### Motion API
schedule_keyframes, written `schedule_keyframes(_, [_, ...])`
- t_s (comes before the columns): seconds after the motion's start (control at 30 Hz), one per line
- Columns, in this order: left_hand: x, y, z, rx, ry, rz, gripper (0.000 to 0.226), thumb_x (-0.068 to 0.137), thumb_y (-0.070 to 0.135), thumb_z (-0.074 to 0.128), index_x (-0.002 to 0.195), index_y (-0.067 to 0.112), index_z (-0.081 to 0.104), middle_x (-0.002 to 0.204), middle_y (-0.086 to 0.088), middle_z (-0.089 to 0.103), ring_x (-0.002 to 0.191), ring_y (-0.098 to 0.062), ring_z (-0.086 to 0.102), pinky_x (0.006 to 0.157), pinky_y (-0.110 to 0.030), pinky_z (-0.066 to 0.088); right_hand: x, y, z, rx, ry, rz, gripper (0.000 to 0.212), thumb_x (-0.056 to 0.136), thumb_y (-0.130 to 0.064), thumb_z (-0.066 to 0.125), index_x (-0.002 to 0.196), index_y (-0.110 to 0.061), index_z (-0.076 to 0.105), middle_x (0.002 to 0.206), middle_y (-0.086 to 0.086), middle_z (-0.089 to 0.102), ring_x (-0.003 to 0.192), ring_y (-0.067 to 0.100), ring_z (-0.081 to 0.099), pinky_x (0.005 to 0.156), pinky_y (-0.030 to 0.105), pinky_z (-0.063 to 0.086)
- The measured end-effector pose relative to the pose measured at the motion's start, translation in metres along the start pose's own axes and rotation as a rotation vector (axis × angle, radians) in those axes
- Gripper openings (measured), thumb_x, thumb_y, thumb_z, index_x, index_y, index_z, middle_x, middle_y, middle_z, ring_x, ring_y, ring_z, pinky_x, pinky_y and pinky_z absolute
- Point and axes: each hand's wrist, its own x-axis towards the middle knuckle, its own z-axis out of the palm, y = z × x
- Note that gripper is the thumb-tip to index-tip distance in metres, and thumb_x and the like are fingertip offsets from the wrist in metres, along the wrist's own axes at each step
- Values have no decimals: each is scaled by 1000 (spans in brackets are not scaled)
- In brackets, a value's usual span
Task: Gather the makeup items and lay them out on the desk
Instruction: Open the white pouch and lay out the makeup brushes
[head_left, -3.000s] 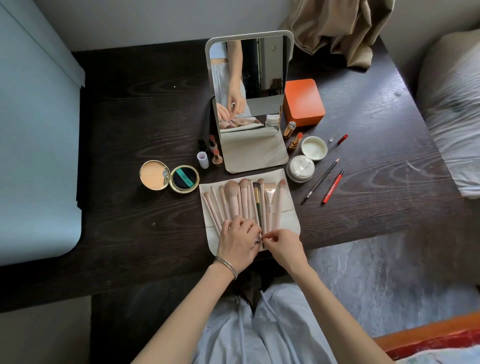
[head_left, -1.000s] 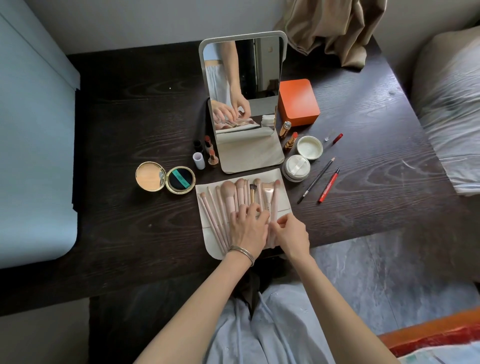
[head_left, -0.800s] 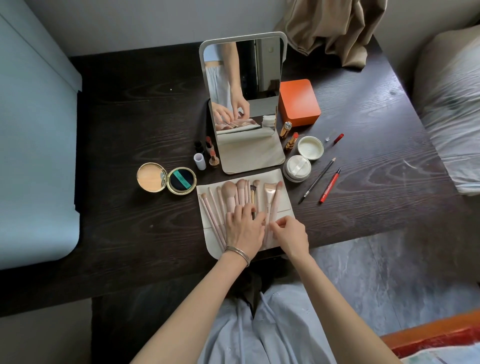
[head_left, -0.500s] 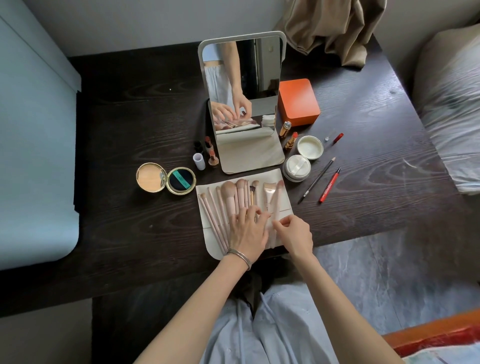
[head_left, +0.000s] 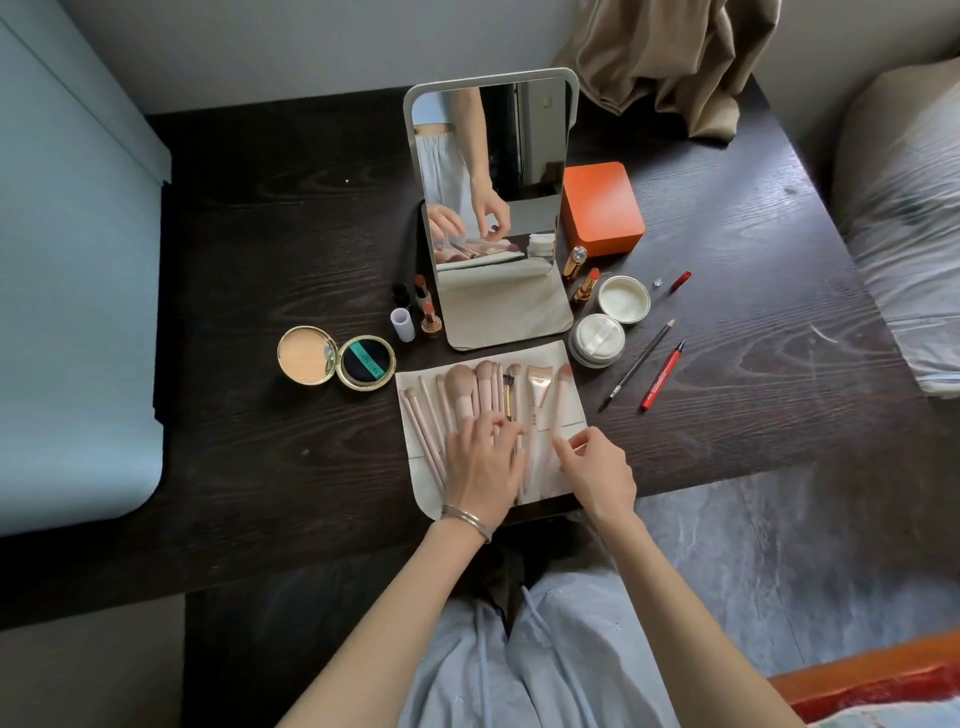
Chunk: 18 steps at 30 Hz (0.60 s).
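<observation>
Open gold compact (head_left: 336, 361) at 9 o'clock on dark desk (head_left: 260, 249). Lipsticks (head_left: 426, 306) beside standing mirror (head_left: 491, 208) at 12 o'clock. Cream brush roll (head_left: 563, 410) at centre, pink brushes (head_left: 470, 384) fanned on it. Left hand (head_left: 480, 462) flat across handles, fingers straight. Right hand (head_left: 597, 470) just beside, fingers loosely curled, nothing visibly pinched. Powder jar (head_left: 596, 340), pencils (head_left: 649, 369) at 3 o'clock; orange box (head_left: 602, 208) at 1 o'clock.

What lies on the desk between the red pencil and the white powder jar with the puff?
In the head view, one dark pencil lies slanted between the red pencil and the powder jar; the rest is bare desk.
</observation>
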Motion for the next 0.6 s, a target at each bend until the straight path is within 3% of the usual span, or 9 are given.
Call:
schedule_keyframes(0.1, [-7, -27, -16, -71, 51, -205, 11, 89, 16, 55, 97, 11, 61, 96, -4, 57, 85, -15, 54, 75, -28, 49, 3, -2, -10, 53, 35, -69, 19, 89, -39, 52, 91, -20, 56, 89, -3, 64, 87, 22, 60, 73, 33, 43])
schedule_keyframes(0.23, [-14, -55, -31, -101, 1, -439, 6, 92, 15, 50, 96, 13, 55, 95, -2, 52, 80, -13, 51, 67, -27, 49, 3, -16, -13, 52, -28, -232, 10, 89, -25, 56, 92, -18, 63, 86, -4, 63, 85, 18, 60, 76, 33, 47])
schedule_keyframes(0.43, [-20, -62, -28, -226, -59, -521, 9, 89, 20, 58, 97, 17, 60, 103, 0, 51, 86, -18, 59, 71, -36, 55, -25, -51, 25, -86, -258, -550, 19, 90, -27, 58, 101, -16, 69, 90, -5, 68, 70, 1, 53, 62, 14, 40])
schedule_keyframes(0.5, [-20, -61, -27, -193, -51, -520, 10, 88, 19, 60, 98, 18, 60, 105, 1, 48, 88, -18, 58, 71, -38, 55, -31, -60, 40, -112, -259, -548, 22, 91, -29, 56, 105, -18, 69, 91, -5, 67, 71, 2, 53, 59, 14, 39])
schedule_keyframes(0.6, [-18, -62, -26, -149, -33, -499, 11, 86, 18, 61, 98, 18, 60, 106, 1, 47, 86, -15, 54, 65, -30, 52, -34, -68, 53, -134, -241, -518, 28, 92, -30, 53, 114, -20, 66, 101, -1, 70, 85, 10, 61, 70, 21, 47])
